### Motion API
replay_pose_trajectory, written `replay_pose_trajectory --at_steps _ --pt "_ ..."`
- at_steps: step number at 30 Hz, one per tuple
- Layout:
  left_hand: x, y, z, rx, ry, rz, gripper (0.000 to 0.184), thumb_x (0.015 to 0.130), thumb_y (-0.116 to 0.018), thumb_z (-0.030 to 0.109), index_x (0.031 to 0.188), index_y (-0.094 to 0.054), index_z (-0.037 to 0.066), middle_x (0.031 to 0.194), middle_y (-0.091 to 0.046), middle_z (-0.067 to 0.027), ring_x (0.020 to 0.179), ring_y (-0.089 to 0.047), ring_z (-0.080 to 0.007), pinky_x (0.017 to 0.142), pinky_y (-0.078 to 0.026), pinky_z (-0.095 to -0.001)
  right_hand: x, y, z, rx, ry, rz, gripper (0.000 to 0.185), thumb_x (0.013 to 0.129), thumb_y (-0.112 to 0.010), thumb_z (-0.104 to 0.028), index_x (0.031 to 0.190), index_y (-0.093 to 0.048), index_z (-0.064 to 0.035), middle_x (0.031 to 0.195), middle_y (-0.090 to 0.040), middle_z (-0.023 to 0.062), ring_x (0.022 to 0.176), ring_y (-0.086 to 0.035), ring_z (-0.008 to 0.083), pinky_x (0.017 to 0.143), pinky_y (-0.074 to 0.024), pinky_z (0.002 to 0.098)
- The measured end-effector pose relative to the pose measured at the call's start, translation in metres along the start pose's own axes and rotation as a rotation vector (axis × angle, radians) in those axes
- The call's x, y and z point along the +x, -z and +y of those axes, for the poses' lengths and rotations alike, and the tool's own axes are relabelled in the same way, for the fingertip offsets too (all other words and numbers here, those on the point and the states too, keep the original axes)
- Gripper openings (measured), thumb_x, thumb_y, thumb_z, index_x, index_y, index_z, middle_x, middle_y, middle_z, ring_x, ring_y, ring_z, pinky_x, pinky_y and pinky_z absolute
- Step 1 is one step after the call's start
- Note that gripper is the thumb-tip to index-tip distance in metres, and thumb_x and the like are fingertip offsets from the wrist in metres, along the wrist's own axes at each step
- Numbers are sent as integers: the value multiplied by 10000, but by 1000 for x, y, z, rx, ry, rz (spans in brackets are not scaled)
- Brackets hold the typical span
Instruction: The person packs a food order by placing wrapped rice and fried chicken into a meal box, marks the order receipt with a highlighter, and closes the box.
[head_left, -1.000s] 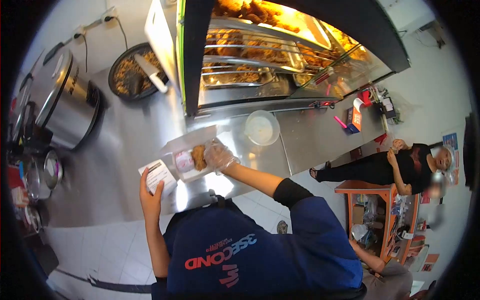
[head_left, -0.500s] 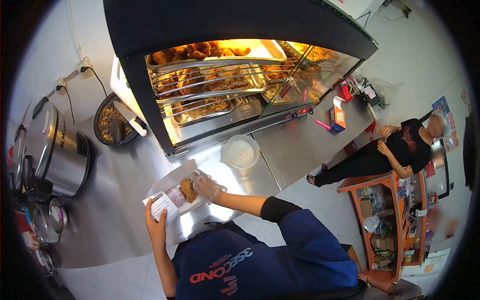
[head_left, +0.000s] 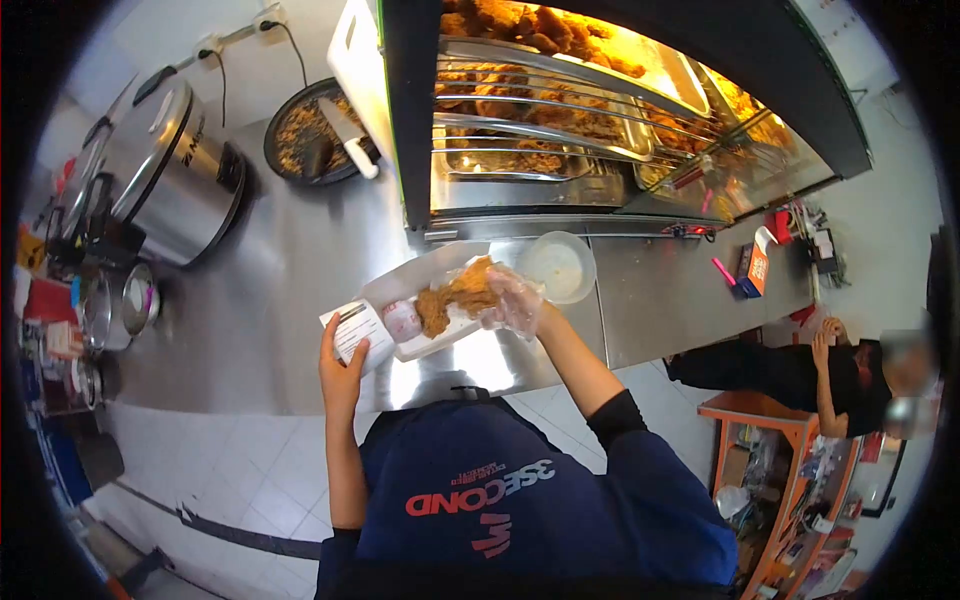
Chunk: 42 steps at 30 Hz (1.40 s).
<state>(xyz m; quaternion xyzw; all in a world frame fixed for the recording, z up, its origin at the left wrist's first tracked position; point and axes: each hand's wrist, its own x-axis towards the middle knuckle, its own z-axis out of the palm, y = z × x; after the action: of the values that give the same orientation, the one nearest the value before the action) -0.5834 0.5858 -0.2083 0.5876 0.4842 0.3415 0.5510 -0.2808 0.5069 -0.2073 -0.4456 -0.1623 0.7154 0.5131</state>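
An open white box point(head_left: 430, 342) lies on the steel counter, holding a pink-and-white wrapped packet point(head_left: 402, 321) and a piece of fried chicken point(head_left: 433, 312). At its right end, my right hand point(head_left: 514, 303), in a clear plastic glove, grips a larger, lighter piece of fried chicken point(head_left: 472, 285). That piece touches or overlaps the other one; the fingertips are partly hidden. My bare left hand point(head_left: 343, 367) pinches the printed white flap point(head_left: 357, 330) at the box's left end, thumb on the near face.
A round translucent tub point(head_left: 560, 268) stands right of the box. Behind is a heated display case point(head_left: 540, 222) with chicken trays. A black pan point(head_left: 290, 160) with a knife and a large steel cooker point(head_left: 170, 190) stand left. Another person point(head_left: 800, 375) stands at the right.
More of the chicken piece in my right hand shows now, at the right end of the box. The camera view has swung about. My left hand stays on the flap.
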Motion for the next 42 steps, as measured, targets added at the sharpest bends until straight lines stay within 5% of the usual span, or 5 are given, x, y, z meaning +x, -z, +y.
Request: replay_pose_trajectory --at_steps 12,21,30,34,42 --pt "-7 1 -1 -34 29 58 586 836 -649 32 1370 -408 41 1243 -537 -168 1093 -569 -228 907 -484 -323 -5 7 -2 -164 137 172 453 820 -729 -323 1168 -549 -95 855 -578 20 621 -476 99 501 -372 225" --pt "-13 5 4 -63 48 85 586 847 -644 41 1378 -398 48 1240 -543 -157 1066 -583 -212 880 -499 -319 -7 -10 -14 236 50 115 449 821 -719 -335 1158 -547 -95 1174 -575 82 1040 -592 193 769 -549 327" --pt "-39 5 84 -237 -93 -62 660 834 -647 -23 1415 -346 64 1321 -478 -133 1122 -555 -194 886 -500 -287 51 33 19 -773 -8 29 287 787 -721 -281 967 -667 -63 961 -675 43 887 -642 184 720 -529 369" --pt "-52 9 130 -284 -77 -161 734 784 -675 -43 1429 -335 50 1344 -459 -135 1204 -499 -204 980 -427 -316 89 -7 6 -2200 -24 -403 267 754 -636 -218 860 -670 25 850 -669 208 756 -642 334 677 -504 385" --pt "-52 7 160 -251 -205 -248 802 755 -704 -40 1444 -312 83 1299 -429 -118 1127 -529 -193 802 -533 -263 73 -33 -3 -1643 -87 340 513 908 -437 -515 1013 -691 -81 1036 -658 200 986 -622 331 868 -463 376"
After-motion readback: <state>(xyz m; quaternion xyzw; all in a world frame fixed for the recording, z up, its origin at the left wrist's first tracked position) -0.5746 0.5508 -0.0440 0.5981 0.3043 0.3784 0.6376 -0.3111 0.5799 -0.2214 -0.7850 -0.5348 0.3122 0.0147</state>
